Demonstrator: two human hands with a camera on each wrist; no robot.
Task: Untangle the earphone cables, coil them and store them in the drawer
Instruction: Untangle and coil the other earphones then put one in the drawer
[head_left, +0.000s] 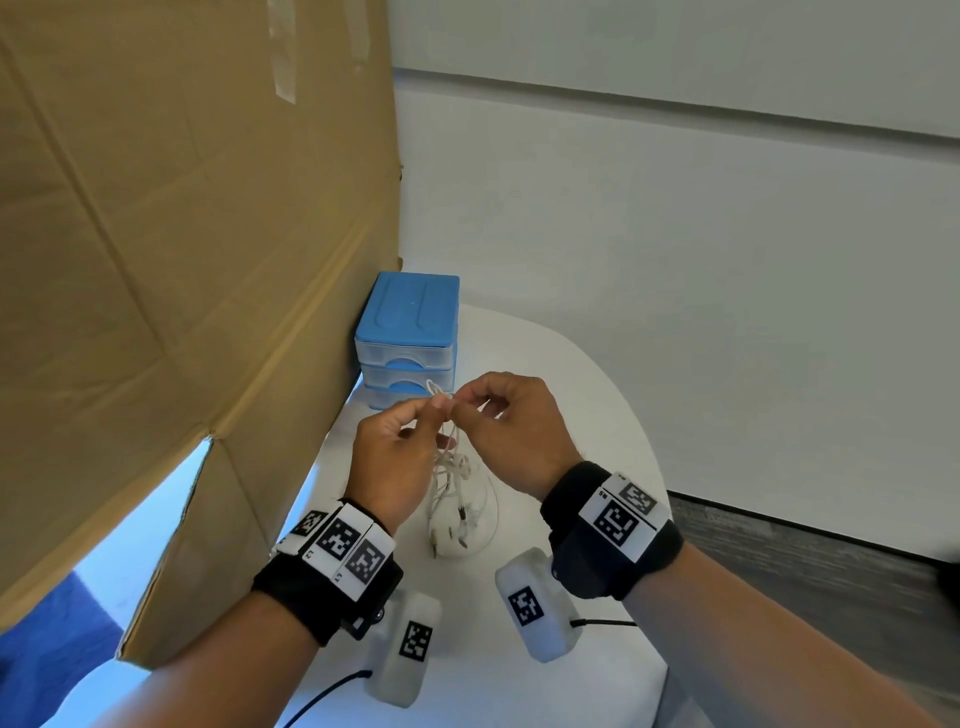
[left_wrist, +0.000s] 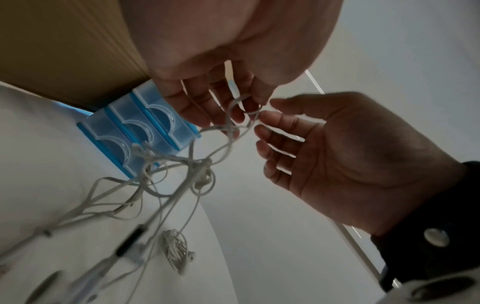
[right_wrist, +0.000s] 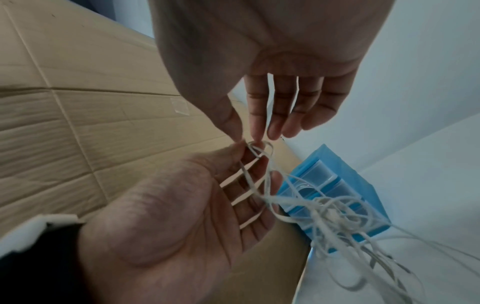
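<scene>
A tangle of white earphone cables (head_left: 454, 488) hangs from both hands down to the white table (head_left: 571, 415). My left hand (head_left: 423, 415) pinches a small loop at the top of the tangle between thumb and forefinger. Right beside it, my right hand (head_left: 465, 410) pinches the same loop (right_wrist: 259, 150), its other fingers spread. Plugs and earbuds dangle near the tabletop. The blue drawer unit (head_left: 410, 332) stands just behind the hands, all three drawers pushed in. In the left wrist view a separate small white earphone bundle (left_wrist: 178, 251) lies on the table under the tangle (left_wrist: 194, 168).
A tall cardboard box (head_left: 182, 234) stands along the left, touching the drawer unit's side. The table's curved edge runs on the right, with a pale wall (head_left: 675, 260) behind. Grey flooring (head_left: 805, 561) shows beyond the edge at right.
</scene>
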